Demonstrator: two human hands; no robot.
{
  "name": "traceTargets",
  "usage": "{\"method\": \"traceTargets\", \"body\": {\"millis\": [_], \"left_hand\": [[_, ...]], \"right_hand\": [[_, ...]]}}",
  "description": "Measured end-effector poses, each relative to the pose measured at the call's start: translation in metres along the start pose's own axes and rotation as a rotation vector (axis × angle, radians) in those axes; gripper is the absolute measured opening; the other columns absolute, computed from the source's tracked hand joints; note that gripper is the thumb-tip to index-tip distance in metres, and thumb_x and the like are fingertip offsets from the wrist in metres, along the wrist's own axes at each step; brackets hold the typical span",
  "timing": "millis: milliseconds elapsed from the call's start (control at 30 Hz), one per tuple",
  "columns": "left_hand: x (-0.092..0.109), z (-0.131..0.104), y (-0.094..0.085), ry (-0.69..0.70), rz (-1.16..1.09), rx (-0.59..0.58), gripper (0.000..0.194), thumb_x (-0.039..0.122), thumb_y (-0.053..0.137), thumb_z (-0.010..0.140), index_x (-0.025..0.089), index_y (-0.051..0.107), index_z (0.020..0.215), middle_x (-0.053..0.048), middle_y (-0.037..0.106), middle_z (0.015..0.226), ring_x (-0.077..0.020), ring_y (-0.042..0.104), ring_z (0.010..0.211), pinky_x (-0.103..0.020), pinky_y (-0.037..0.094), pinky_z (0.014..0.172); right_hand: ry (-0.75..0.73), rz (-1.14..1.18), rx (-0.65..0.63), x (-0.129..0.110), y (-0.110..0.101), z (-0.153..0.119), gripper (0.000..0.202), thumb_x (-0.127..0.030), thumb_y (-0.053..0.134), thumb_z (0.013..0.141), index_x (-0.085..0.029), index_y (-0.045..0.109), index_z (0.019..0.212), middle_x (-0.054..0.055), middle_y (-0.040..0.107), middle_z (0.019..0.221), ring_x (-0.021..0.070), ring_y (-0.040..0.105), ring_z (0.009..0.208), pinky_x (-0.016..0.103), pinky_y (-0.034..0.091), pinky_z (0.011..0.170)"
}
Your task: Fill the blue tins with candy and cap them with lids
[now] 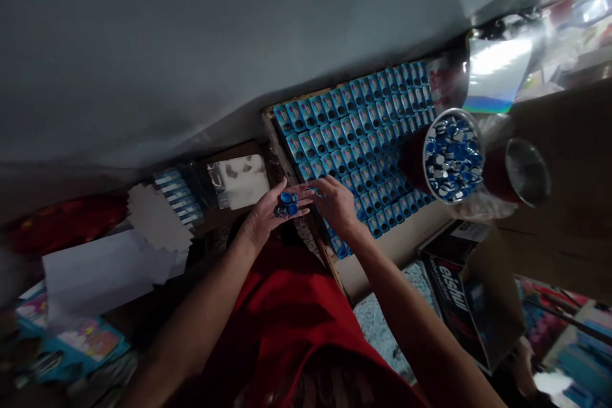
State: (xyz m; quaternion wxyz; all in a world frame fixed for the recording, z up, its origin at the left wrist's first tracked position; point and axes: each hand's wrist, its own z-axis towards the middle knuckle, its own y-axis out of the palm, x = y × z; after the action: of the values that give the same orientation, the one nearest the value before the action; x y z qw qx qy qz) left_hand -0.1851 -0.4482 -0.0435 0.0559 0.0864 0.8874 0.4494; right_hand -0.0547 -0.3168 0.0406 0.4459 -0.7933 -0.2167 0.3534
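Note:
Palm up, my left hand (268, 211) carries a few small blue round pieces (289, 204), like little caps or pots. Its fingers are stretched out under them. My right hand (337, 205) is beside the left fingertips, over the near left part of a board. Its fingers are bent together, and I cannot make out what is between them. Rows of small blue cards (354, 121) with dark round spots fill the board (271, 124). On its right side, a tub (427, 172) is full of blue and silvery round pieces (452, 156).
A second tub (528, 172) stands further right. Below it is an open printed cardboard box (459, 306). White sheets (95, 268) and a clear-wrapped white pack (239, 180) lie to the left. A grey wall (191, 32) runs behind the board.

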Motion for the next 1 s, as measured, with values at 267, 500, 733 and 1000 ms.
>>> {"method": "traceTargets", "body": {"millis": [267,500,733,1000], "left_hand": [[-0.019,0.013,0.004,-0.096,0.053,0.096,0.047,0.044,0.043,0.103,0.011,0.067,0.127,-0.017,0.076,0.111,-0.0257,0.076,0.091,-0.041,0.063,0.082],[-0.008,0.005,0.025,-0.037,0.066,0.163,0.031,0.031,0.05,0.101,0.014,0.069,0.118,-0.012,0.077,0.105,-0.0233,0.075,0.093,-0.042,0.062,0.085],[0.007,0.01,0.048,0.029,0.006,0.112,0.03,0.03,0.048,0.101,0.013,0.071,0.111,-0.011,0.076,0.098,-0.0244,0.074,0.091,-0.044,0.06,0.084],[0.001,0.022,0.043,0.044,-0.015,0.035,0.038,0.026,0.048,0.097,0.013,0.064,0.129,-0.015,0.072,0.124,-0.0293,0.07,0.113,-0.052,0.054,0.099]], "right_hand": [[-0.028,0.481,0.123,0.007,0.034,-0.019,0.007,-0.018,0.069,0.08,-0.023,0.074,0.08,0.002,0.072,0.096,0.0176,0.064,0.091,0.027,0.05,0.084],[0.411,0.53,0.43,0.075,0.01,0.001,0.019,-0.03,0.07,0.076,-0.018,0.076,0.09,0.0,0.074,0.077,0.0169,0.066,0.07,0.027,0.05,0.072],[0.417,-0.055,0.143,0.096,-0.019,0.069,0.012,-0.027,0.069,0.079,-0.023,0.076,0.088,0.003,0.077,0.093,0.0217,0.07,0.091,0.03,0.048,0.081],[0.478,-0.292,-0.1,0.089,-0.042,0.104,0.045,-0.028,0.087,0.069,-0.026,0.068,0.11,0.006,0.076,0.106,0.0265,0.069,0.097,0.032,0.048,0.077]]}}
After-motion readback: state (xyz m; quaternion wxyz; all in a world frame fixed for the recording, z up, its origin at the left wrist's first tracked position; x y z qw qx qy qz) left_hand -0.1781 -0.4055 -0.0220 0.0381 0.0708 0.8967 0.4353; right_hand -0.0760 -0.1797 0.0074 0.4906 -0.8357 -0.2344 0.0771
